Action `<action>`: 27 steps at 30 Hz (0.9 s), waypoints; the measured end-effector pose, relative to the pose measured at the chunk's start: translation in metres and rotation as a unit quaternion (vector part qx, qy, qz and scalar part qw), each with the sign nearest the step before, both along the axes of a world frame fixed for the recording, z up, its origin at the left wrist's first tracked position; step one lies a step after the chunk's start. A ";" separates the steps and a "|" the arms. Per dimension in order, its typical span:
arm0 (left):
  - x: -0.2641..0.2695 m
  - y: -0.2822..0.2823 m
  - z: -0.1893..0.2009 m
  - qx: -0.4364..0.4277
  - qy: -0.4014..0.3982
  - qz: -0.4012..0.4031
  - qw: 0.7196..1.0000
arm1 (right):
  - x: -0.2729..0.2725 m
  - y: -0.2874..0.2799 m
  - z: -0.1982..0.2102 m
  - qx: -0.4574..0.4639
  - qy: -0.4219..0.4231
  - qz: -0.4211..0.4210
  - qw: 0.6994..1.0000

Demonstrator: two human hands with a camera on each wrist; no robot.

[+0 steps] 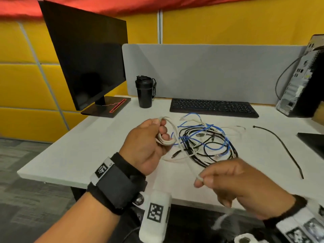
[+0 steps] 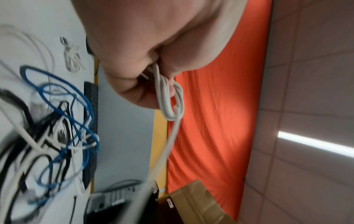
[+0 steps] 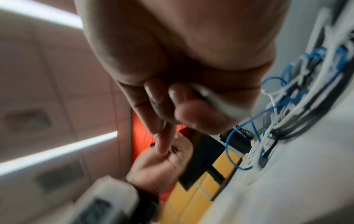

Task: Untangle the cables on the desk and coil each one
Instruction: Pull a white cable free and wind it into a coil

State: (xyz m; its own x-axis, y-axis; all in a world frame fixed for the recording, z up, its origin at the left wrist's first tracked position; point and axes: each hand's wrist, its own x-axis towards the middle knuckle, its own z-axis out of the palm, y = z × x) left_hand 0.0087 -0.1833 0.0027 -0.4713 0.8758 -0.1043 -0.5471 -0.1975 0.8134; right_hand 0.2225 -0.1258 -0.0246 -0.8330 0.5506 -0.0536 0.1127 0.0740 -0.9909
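A person's two hands work above a white desk. The left hand is raised over the desk's middle, fingers curled tight around a small bundle of white cable wound into several loops. In the left wrist view the loops hang out from between the curled fingers, and a single strand runs down and away from them.

The right hand sits nearer the person, at the desk's front edge. Its thumb and forefinger pinch the same white cable close to its end, and the other fingers are loosely bent beneath. The right wrist view is blurred, but it shows the white cable pressed between the thumb and a fingertip. From this pinch the cable leads back up across the desk toward the left hand.

Between and behind the hands lies a tangle of blue, black and white cables, heaped loosely on the desk. One blue cable loops through the black ones. A separate black cable lies alone, well to the right of the heap.

At the back of the desk stand a dark monitor on the left, a black bottle beside it, a black keyboard in the middle, and a computer tower at the right edge. A grey divider runs behind them.
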 end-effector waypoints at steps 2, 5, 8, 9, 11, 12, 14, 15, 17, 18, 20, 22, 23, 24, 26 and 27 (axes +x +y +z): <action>0.010 -0.005 0.005 0.010 -0.015 -0.069 0.997 | -0.008 -0.008 -0.002 0.112 -0.070 -0.020 0.991; 0.027 -0.013 0.007 0.010 0.057 -0.169 0.984 | -0.013 -0.008 -0.005 0.182 -0.078 -0.127 0.972; 0.036 -0.018 0.004 -0.017 0.267 -0.165 0.949 | -0.009 -0.002 -0.001 0.125 -0.011 -0.200 0.972; 0.038 -0.018 0.002 -0.030 0.357 -0.142 0.923 | -0.008 -0.001 0.001 0.082 0.023 -0.204 0.975; 0.042 -0.017 -0.005 -0.044 0.490 -0.099 0.865 | -0.006 -0.001 0.005 0.017 0.071 -0.198 0.977; 0.045 -0.017 -0.007 -0.041 0.515 -0.090 0.852 | -0.005 -0.001 0.006 0.005 0.081 -0.195 0.977; 0.047 -0.016 -0.010 -0.044 0.485 -0.101 0.868 | -0.005 -0.001 0.006 0.004 0.092 -0.198 0.976; 0.048 -0.015 -0.011 -0.048 0.440 -0.117 0.889 | -0.005 0.000 0.005 0.013 0.095 -0.200 0.975; 0.047 -0.014 -0.011 -0.050 0.389 -0.123 0.912 | -0.004 0.001 0.006 0.050 0.094 -0.187 0.977; 0.046 -0.013 -0.012 -0.051 0.395 -0.112 0.910 | -0.002 0.001 0.008 0.074 0.086 -0.169 0.979; 0.044 -0.011 -0.015 -0.042 0.429 -0.085 0.898 | 0.000 0.001 0.012 0.110 0.056 -0.124 0.985; 0.041 -0.009 -0.020 -0.030 0.478 -0.057 0.876 | 0.003 0.005 0.013 0.137 0.029 -0.127 0.982; 0.040 -0.009 -0.022 -0.026 0.513 -0.041 0.857 | 0.005 0.006 0.013 0.168 0.028 -0.161 0.972; 0.039 -0.008 -0.024 -0.020 0.545 -0.028 0.838 | 0.006 0.006 0.013 0.230 0.033 -0.211 0.949; 0.040 -0.009 -0.028 -0.010 0.577 -0.025 0.816 | 0.006 -0.001 0.018 0.388 0.043 -0.264 0.882; 0.041 -0.009 -0.029 -0.007 0.584 -0.033 0.811 | 0.004 -0.006 0.019 0.442 0.046 -0.246 0.862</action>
State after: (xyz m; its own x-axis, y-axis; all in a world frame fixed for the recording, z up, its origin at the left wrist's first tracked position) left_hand 0.0495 -0.1921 -0.0262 -0.2083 0.9057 0.3693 0.5893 -0.1851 0.7864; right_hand 0.2266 -0.1318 -0.0052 -0.4652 0.6307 0.6212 0.2698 0.7694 -0.5790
